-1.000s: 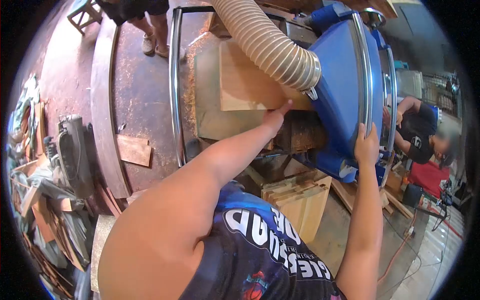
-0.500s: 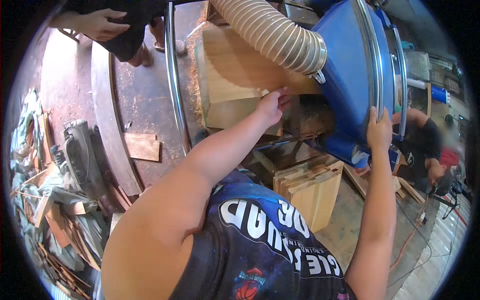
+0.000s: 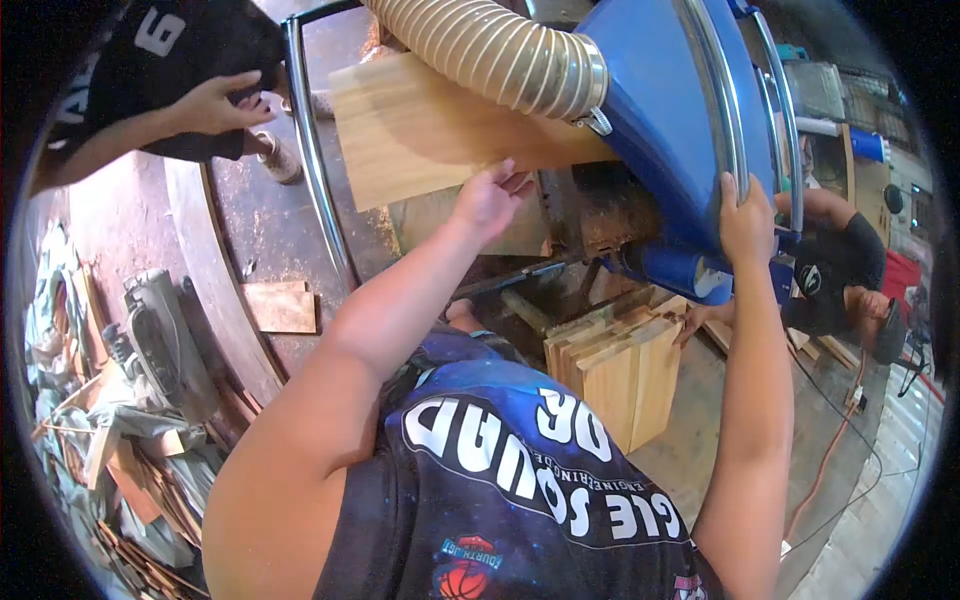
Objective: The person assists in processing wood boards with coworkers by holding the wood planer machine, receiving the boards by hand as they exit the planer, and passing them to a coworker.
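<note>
A wide wooden board (image 3: 440, 130) extends out from under the blue machine hood (image 3: 650, 110), partly covered by a ribbed hose. My left hand (image 3: 492, 202) is at the board's near edge, its fingers curled against it. My right hand (image 3: 748, 222) is closed around the lower end of the chrome rail (image 3: 718, 70) on the hood; some of its fingers are hidden. Below the board, part of another flat panel (image 3: 470, 225) shows.
The ribbed hose (image 3: 500, 55) joins the hood. At the upper left, another person's hand (image 3: 225, 105) reaches near a chrome bar (image 3: 315, 160). A co-worker (image 3: 840, 270) at right touches a stack of boards (image 3: 625, 375). Scrap wood (image 3: 130, 470) lies at lower left.
The wooden board has shifted left, with my left hand moving along it. The other person at upper left has come further into view. The co-worker's hand now reaches the stack.
</note>
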Tool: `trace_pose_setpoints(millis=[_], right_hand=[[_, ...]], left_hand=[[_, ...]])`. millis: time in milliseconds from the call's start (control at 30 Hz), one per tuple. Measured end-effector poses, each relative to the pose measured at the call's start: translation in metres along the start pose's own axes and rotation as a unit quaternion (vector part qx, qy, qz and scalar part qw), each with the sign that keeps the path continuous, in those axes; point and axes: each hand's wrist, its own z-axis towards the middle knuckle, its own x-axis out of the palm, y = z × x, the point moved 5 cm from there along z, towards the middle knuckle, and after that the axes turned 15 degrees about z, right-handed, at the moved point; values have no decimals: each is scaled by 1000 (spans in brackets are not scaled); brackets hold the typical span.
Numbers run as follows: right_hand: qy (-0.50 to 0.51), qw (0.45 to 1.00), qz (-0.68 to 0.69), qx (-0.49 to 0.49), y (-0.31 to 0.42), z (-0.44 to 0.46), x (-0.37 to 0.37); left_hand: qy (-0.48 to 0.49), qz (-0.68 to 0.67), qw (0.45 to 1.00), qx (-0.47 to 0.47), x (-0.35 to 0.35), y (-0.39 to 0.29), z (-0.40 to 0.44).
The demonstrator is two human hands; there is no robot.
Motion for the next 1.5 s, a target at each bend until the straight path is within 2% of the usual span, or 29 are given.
trace_pose_setpoints(millis=[167, 267, 367, 433, 467, 567, 667, 800, 967, 1067, 1167, 1200, 1233, 1333, 1400, 1500], right_hand=[[-3, 1000, 3, -14, -12, 5, 4], [6, 1000, 14, -15, -8, 4, 3], [-15, 999, -13, -30, -14, 7, 6], [-36, 996, -29, -72, -26, 12, 12], [-19, 998, -18, -60, -31, 11, 17], [14, 1000, 15, -3, -19, 10, 8], [-6, 999, -23, -36, -31, 14, 11], [1, 999, 31, -27, -23, 11, 8], [3, 1000, 12, -28, -30, 15, 10], [3, 1000, 16, -20, -24, 12, 9], [-19, 999, 8, -34, -21, 9, 8], [-29, 999, 1, -44, -22, 10, 8], [-21, 999, 7, -40, -24, 12, 9], [-12, 999, 6, -43, -28, 13, 10], [-30, 997, -13, -72, -24, 11, 9], [-12, 1000, 16, -15, -7, 5, 2]], left_hand=[[-27, 22, 999, 37, -37, -32, -14], [-14, 55, 996, 62, -51, -78, -52], [-59, 111, 990, 63, -65, -114, -99], [-29, 113, 991, 61, -97, -125, -118], [-15, 114, 992, 58, -112, -124, -127], [-21, 82, 995, 61, -105, -132, -159], [-50, 61, 993, 88, -100, -145, -186], [-51, 54, 989, 127, -109, -171, -215], [-170, 103, 963, 183, -143, -208, -248], [-137, 114, 967, 181, -179, -235, -268], [-192, 144, 945, 223, -197, -265, -277], [-205, 152, 938, 237, -196, -274, -277], [-280, 152, 916, 243, -195, -280, -278], [-275, 147, 907, 283, -203, -306, -271], [-312, 152, 889, 298, -194, -319, -267], [-343, 145, 862, 345, -173, -329, -256]])
